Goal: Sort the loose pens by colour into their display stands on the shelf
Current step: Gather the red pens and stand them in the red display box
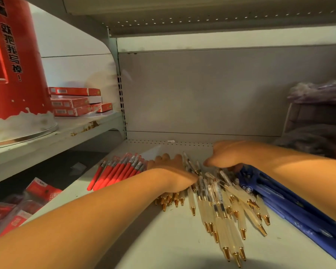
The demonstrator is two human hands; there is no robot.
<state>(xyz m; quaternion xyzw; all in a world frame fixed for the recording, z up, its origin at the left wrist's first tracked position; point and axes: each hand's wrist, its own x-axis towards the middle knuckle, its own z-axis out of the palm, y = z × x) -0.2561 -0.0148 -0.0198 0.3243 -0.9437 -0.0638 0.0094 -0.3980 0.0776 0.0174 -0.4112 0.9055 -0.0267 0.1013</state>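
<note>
Three groups of pens lie on the pale shelf (163, 239). Red pens (116, 171) sit in a row at the left. Cream pens with gold tips (221, 208) are heaped in the middle. Blue pens (291, 202) lie at the right. My left hand (171, 173) rests flat on the left part of the cream heap, fingers straight, right beside the red row. My right hand (227, 156) hovers over the far end of the heap with fingers curled down among the cream and blue pens; what they pinch is hidden. No display stand is visible.
A big red drum with white lettering (14, 61) and stacked red boxes (74, 101) stand on the neighbouring shelf at left. Red packets (23, 206) lie below it. A grey box with a plastic bag (316, 113) sits at the back right. The grey back panel (202, 90) is close.
</note>
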